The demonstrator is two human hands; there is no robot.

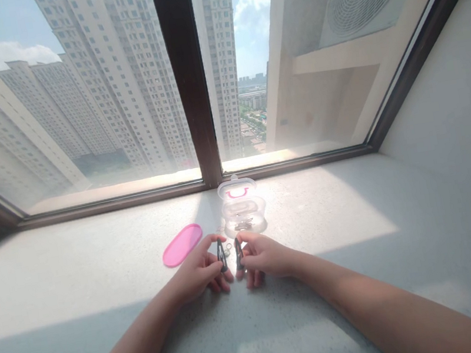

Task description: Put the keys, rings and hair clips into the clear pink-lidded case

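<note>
My left hand [201, 270] pinches a dark snap hair clip [221, 255] upright between thumb and fingers. A second dark snap hair clip [238, 253] is held the same way in my right hand [268, 253]. The two clips stand side by side with a narrow gap between them. Small metal pieces, one of them ring-shaped [229, 247], lie on the sill just beyond that gap; their kind is too small to tell. Farther back stands a clear plastic box [253, 206] with its lid [225, 190] raised and some small dark items inside.
A pink oval tray or lid [182, 245] lies flat on the speckled white sill [97, 264], left of the box. The window frame [194, 87] rises right behind the box. A white wall [460, 99] bounds the right side. Bright sunlight patches cross the sill.
</note>
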